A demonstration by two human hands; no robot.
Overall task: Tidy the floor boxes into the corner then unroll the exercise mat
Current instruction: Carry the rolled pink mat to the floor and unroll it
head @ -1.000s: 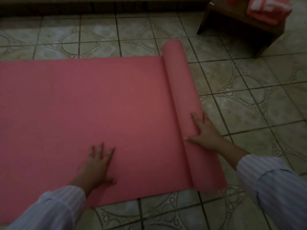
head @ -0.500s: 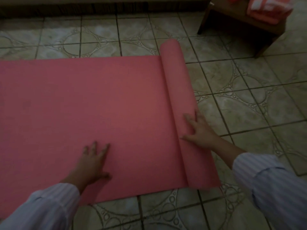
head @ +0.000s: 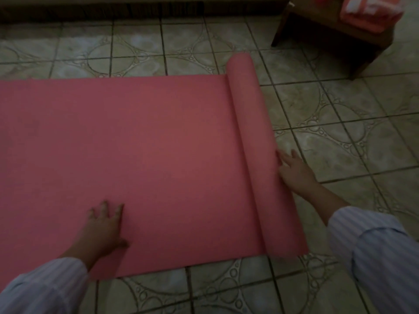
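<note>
Two bare hands on a pink foam exercise mat (head: pixel 140 159), partly unrolled on a patterned tile floor (head: pixel 340 137).

Head view: the flat sheet of the mat runs off the left edge, and its still-rolled part (head: pixel 256 141) lies along the right side — a long tube from far to near. The left hand (head: pixel 103 230), in a pale striped sleeve (head: pixel 43 288), lies flat and spread on the sheet near the front edge, gripping nothing. The right hand (head: pixel 294 171) rests unclenched against the roll's outer side, fingers extended. At top right, a dark wooden low table (head: pixel 322 30) carries orange-and-white folded items (head: pixel 367 12) — too dim to identify.
</note>
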